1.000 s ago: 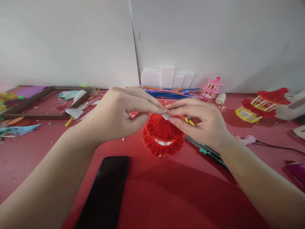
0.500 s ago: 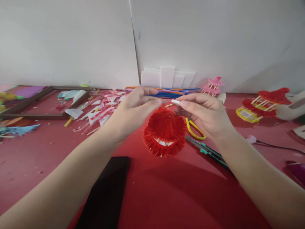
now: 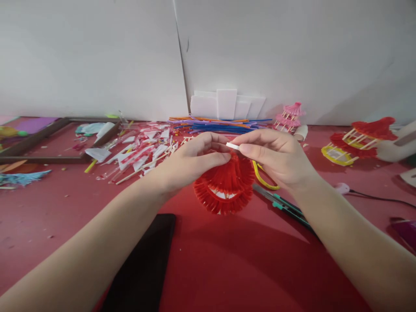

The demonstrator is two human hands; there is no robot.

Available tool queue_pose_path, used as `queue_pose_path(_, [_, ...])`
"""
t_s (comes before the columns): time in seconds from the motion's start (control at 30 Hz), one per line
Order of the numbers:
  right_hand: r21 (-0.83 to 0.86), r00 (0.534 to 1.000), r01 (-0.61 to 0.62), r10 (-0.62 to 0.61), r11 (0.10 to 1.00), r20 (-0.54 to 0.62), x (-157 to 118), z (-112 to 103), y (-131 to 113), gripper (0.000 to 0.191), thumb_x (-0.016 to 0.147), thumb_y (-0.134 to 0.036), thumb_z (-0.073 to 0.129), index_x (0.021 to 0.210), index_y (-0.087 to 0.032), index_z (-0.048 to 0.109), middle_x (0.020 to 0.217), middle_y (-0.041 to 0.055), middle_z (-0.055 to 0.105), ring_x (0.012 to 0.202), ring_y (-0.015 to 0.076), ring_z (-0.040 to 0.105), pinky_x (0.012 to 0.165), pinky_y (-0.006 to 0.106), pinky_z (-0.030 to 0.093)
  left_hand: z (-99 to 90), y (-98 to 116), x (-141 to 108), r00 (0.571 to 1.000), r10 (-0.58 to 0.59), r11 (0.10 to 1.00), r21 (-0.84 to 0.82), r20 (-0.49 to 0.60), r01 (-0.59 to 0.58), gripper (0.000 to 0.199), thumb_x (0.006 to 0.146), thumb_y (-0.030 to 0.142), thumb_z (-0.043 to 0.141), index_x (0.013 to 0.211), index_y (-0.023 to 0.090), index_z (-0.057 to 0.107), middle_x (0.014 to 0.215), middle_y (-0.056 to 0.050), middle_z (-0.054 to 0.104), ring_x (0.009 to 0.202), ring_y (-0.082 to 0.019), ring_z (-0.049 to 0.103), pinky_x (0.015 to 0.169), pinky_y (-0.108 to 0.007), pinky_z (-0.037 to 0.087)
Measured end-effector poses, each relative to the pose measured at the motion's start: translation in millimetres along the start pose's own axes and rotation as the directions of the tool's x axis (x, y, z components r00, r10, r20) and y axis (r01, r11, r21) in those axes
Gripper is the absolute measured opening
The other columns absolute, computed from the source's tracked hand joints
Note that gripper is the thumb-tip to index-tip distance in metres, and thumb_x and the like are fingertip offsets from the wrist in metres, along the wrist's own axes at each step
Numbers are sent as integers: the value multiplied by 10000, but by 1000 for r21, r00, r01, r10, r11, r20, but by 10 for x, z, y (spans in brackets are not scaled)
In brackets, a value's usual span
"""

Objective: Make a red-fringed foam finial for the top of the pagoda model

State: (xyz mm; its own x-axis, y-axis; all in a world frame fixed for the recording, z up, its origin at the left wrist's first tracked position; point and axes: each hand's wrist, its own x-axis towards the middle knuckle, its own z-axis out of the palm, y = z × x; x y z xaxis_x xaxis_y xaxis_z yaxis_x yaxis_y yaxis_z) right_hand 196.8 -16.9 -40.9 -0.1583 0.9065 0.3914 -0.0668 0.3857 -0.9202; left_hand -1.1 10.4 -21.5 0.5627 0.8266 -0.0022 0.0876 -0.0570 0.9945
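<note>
My right hand [image 3: 276,156] pinches a small white strip [image 3: 233,146], perhaps foam board, between thumb and fingertips. The strip is held just above the top of a red fuzzy model pavilion [image 3: 224,184] with two tiers of pipe-cleaner roof. My left hand [image 3: 198,160] is curved beside the roof top, thumb and fingers apart, fingertips close to the strip's left end; whether they touch it or the roof I cannot tell. Under my right hand lie yellow-handled scissors [image 3: 264,177], partly hidden, and a green-and-black utility knife [image 3: 287,208].
Pipe cleaners [image 3: 221,125] and white boards [image 3: 226,104] are by the wall. Scraps and sticks [image 3: 143,149] lie left, near a brown frame [image 3: 48,159]. A black phone-like slab [image 3: 143,264] lies in front. Pink [image 3: 290,117] and red-yellow [image 3: 360,138] models stand right.
My right hand has moved slightly left and down with the white strip, closer to my left hand. My left hand has lowered and come to the right, over the roof's left side.
</note>
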Motion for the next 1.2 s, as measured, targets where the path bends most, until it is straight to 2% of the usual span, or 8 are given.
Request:
queue_pose_path(0.13, [7, 1000, 11, -11, 1000, 0, -2, 19, 2, 119, 810, -248, 757, 923, -284, 774, 971, -7, 761, 931, 152, 708, 906, 328, 586, 18, -24, 14, 999, 22, 998, -57, 31, -20, 247, 822, 276, 709, 1049, 202, 646, 1026, -27, 694, 962, -193, 632, 849, -339, 462])
queue_pose_path(0.33, [38, 999, -12, 13, 999, -49, -7, 34, 12, 91, 808, -273, 762, 898, -277, 771, 944, -16, 762, 906, 141, 702, 904, 323, 572, 81, -28, 22, 998, -39, 982, -186, -51, 29, 177, 817, 278, 725, 954, 181, 665, 860, 3, 692, 759, -129, 620, 770, -295, 456])
queue_pose_path(0.43, [63, 996, -37, 42, 997, -74, -2, 32, 8, 90, 799, -284, 770, 888, -269, 772, 930, -13, 761, 889, 136, 697, 875, 303, 565, 85, -30, 29, 999, -42, 970, -242, -18, 37, 158, 801, 242, 740, 925, 175, 667, 813, 13, 689, 698, -111, 608, 744, -282, 454])
queue_pose_path(0.67, [68, 997, -29, 34, 997, -68, 3, 42, 27, 96, 797, -277, 773, 893, -272, 774, 899, -24, 754, 860, 121, 689, 836, 269, 564, 81, 2, 35, 999, -46, 976, -212, -13, 42, 216, 747, 233, 777, 907, 152, 657, 854, -7, 699, 758, -137, 636, 743, -292, 453])
queue_pose_path(0.8, [54, 999, -3, 6, 999, -50, -6, 55, 26, 97, 802, -259, 769, 898, -267, 771, 932, -23, 760, 882, 124, 694, 859, 272, 564, 127, 25, 30, 996, -49, 974, -225, -72, 32, 234, 733, 191, 765, 922, 152, 632, 888, -9, 692, 773, -139, 641, 759, -301, 459])
queue_pose_path(0.93, [27, 999, 45, -44, 999, -27, -8, 70, 2, 101, 817, -244, 752, 916, -261, 766, 968, -16, 764, 939, 141, 700, 881, 290, 569, 160, 11, 31, 991, -62, 967, -252, -122, 30, 230, 729, 173, 760, 907, 159, 615, 834, 6, 680, 738, -124, 631, 750, -292, 461])
queue_pose_path(1.1, [-97, 994, 100, -103, 990, -29, -19, 100, -21, 114, 818, -238, 748, 931, -247, 763, 975, 4, 763, 955, 163, 700, 894, 323, 573, 92, -20, 40, 994, -61, 946, -322, -88, 29, 279, 701, 200, 803, 910, 172, 621, 831, -2, 682, 746, -139, 635, 757, -304, 472])
queue_pose_path(1.2, [-174, 990, 132, -138, 976, -22, -33, 104, -36, 128, 829, -242, 733, 953, -254, 762, 990, 8, 756, 964, 174, 696, 913, 355, 572, 9, 4, 57, 994, -90, 934, -351, -58, 64, 195, 721, 161, 745, 893, 184, 654, 856, -17, 686, 782, -165, 642, 789, -337, 482])
